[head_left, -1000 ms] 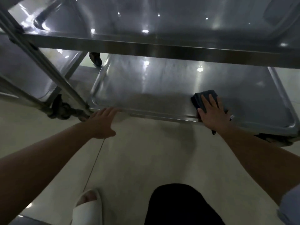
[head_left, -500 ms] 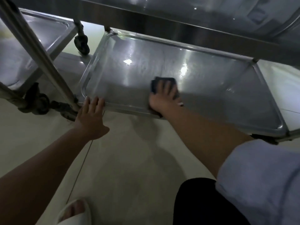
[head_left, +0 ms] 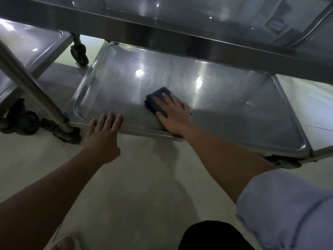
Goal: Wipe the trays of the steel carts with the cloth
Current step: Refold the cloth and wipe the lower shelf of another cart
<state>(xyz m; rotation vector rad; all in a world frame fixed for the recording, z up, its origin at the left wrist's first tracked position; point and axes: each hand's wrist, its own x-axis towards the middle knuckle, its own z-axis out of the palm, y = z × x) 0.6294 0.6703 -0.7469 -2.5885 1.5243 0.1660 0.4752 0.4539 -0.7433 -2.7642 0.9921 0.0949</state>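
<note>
1. Your cloth (head_left: 156, 98) is a dark folded pad lying flat on the bottom tray (head_left: 234, 112) of the cart, just left of the middle of the frame and close to the tray's near rim.
2. It looks soft and light, and it will likely bunch or slide on smooth steel, so press it from above with a flat palm instead of pinching it.
3. Your right hand (head_left: 173, 112) does that now: fingers straight and spread, pressing the cloth down.
4. Your left hand (head_left: 103, 130) rests open on the near rim, fingers straight, holding nothing.
5. The tray has a raised lip all round with rounded corners; expect the cloth to catch there.
6. Open steel runs wide to the right and toward the back.
7. The upper shelf (head_left: 162, 33) overhangs the far side, so keep your arm low.
8. A post (head_left: 30, 85) and caster (head_left: 79, 51) crowd the left of the frame.
</note>
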